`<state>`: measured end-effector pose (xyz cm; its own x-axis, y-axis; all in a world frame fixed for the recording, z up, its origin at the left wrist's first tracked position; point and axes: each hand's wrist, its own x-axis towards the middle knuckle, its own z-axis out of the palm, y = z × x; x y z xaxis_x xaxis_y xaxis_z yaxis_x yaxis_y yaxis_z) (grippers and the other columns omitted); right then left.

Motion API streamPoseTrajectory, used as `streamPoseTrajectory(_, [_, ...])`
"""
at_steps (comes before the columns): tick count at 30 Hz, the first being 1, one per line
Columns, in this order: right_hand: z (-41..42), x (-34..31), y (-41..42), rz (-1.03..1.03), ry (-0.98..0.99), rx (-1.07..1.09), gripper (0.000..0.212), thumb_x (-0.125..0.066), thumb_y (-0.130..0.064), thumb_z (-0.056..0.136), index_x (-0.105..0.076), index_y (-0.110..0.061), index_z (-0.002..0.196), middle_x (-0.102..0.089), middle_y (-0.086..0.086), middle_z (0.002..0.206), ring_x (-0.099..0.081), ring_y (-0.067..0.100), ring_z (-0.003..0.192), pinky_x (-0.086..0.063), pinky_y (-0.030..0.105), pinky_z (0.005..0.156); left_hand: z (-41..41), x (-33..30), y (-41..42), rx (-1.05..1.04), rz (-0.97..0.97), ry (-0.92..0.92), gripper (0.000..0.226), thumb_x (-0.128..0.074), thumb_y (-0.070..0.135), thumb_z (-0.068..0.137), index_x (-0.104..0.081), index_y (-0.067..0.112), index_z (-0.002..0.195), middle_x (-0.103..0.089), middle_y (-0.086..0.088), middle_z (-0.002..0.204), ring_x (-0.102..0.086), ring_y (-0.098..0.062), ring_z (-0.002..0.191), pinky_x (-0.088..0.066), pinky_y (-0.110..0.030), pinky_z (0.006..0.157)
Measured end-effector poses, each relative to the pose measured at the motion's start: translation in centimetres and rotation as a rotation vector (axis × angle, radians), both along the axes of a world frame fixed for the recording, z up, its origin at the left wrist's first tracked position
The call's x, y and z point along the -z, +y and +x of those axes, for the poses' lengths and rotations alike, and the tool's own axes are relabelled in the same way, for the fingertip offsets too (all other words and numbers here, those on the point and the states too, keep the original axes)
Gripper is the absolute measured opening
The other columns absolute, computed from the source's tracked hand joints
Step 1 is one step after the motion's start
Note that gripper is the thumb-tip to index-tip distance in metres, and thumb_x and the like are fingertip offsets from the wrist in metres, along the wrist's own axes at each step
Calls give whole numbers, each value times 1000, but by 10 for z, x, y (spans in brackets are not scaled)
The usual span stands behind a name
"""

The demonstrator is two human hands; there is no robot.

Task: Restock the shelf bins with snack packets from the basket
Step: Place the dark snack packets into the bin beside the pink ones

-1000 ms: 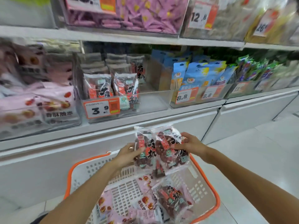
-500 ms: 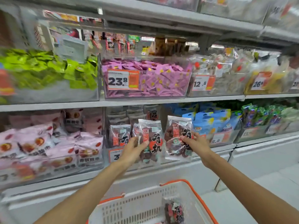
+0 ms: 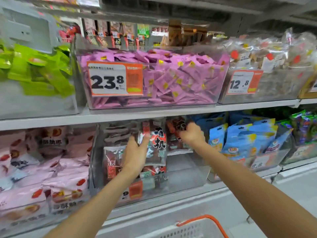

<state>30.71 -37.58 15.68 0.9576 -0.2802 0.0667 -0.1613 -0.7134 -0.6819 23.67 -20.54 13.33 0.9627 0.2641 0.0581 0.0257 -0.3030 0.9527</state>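
Both hands are reaching into the clear bin [image 3: 185, 170] on the lower shelf, the one standing between the pink packets [image 3: 42, 169] on the left and the blue bags [image 3: 247, 138] on the right. The left hand [image 3: 137, 152] is holding one dark snack packet [image 3: 157, 143] at its left edge, with the thumb lying on the front face and the other fingers going behind it. This packet is standing upright, its long axis running vertical and its printed front facing outward toward the camera, with the big black characters reading the right way up. It is sitting in the middle of the bin, just above another packet of the same kind [image 3: 154, 176] that is standing at the front wall.

The right hand [image 3: 190, 134] is gripping a second dark packet [image 3: 175, 134] near its top edge, with the fingers curling over it. This one is also standing more or less upright, deeper in the bin and to the right of the first, but it is blurred and I cannot tell exactly how much it is leaning.

At the bottom of the view, the rim of the white basket [image 3: 197, 229] with its orange handle is showing.
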Motion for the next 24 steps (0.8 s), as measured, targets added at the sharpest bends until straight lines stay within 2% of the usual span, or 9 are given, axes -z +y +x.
streamPoseTrajectory(2, [13,13,8,-26,36,-30,33,-59,-27,91,-59,1,109,-59,20,115,-57,36,110,-45,34,82,4,8,-2,-66,25,-18,71,-44,64,88,-40,16,139,-52,-4,137,-48,-29,125,-35,-50,106])
streamPoseTrajectory(5, [32,34,12,20,79,-116,36,-59,-22,91,-57,-1,120,-60,18,121,-57,33,111,-45,31,86,10,17,1,-70,-22,-35,56,-46,56,91,-45,18,132,-54,5,121,-50,-24,119,-36,-37,100])
streamPoseTrajectory(7, [41,52,12,-53,107,-142,42,-56,-18,93,-48,-1,130,-57,19,127,-55,34,115,-44,34,91,12,19,4,-35,-76,-31,63,-48,57,90,-39,19,139,-50,3,132,-47,-24,126,-35,-41,105])
streamPoseTrajectory(9, [44,64,11,-260,82,-113,45,-54,-12,92,-40,-3,135,-55,19,126,-55,35,115,-46,37,90,12,18,6,-1,-112,-23,70,-48,59,88,-33,20,144,-45,2,142,-46,-24,127,-35,-49,107])
streamPoseTrajectory(12, [54,77,14,-400,50,-72,51,-53,-10,91,-33,-8,138,-54,17,126,-56,35,114,-48,39,88,11,16,7,29,-145,-31,65,-48,54,91,-32,20,143,-46,6,136,-51,-18,115,-37,-35,99])
streamPoseTrajectory(16, [70,80,18,-267,23,-64,56,-53,-5,90,-27,-6,139,-52,18,123,-57,37,110,-49,39,85,7,10,8,55,-136,-25,57,-49,50,92,-37,21,140,-49,9,127,-49,-14,111,-31,-30,89])
streamPoseTrajectory(19, [78,78,13,-119,86,-98,62,-61,-6,87,-31,-2,140,-53,19,126,-57,35,110,-52,36,88,5,4,10,72,-109,15,50,-50,49,92,-42,23,134,-53,6,119,-54,-15,105,-35,-32,85])
streamPoseTrajectory(21, [68,66,8,69,184,-145,54,-64,-10,87,-41,2,134,-57,19,125,-59,33,111,-51,38,94,6,-3,10,89,-89,43,44,-53,48,91,-47,19,123,-57,3,109,-55,-17,97,-36,-33,85])
streamPoseTrajectory(24, [38,36,-3,454,214,-234,32,-43,-16,99,-53,1,124,-62,18,119,-61,32,110,-52,37,92,10,-17,-1,126,-81,40,45,-55,50,89,-52,7,101,-59,-4,84,-57,-18,76,-45,-38,83])
